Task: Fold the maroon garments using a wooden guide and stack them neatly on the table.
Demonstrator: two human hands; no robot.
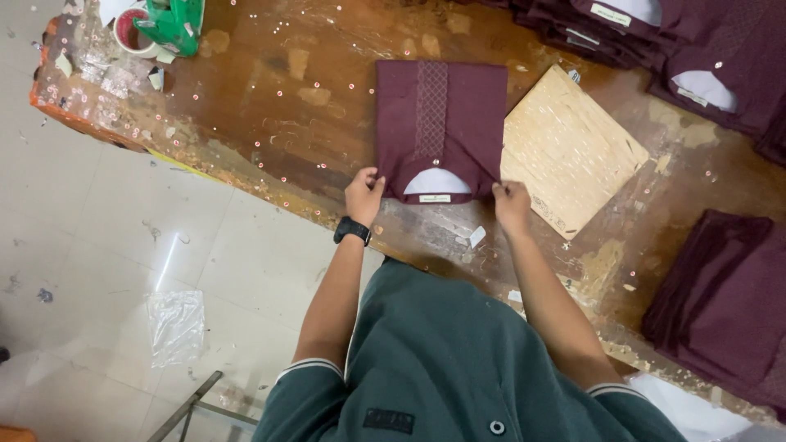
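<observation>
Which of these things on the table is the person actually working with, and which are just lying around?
In hand:
- folded maroon shirt, its near corners pinched by the left hand and right hand
- wooden table under it

Lying about:
- plywood board beside the shirt
- stacks of maroon shirts, far right
- maroon cloth pile, near right
- green tape dispenser
- plastic bag on the floor

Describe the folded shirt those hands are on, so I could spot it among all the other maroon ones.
Start at the worn brown wooden table and find the pale square board lying on it. Just beside that board lies the folded maroon shirt, with the left hand and right hand at its near corners. Unlike the stacked maroon shirts, it lies alone, showing a stitched centre strip and a white collar insert.
</observation>
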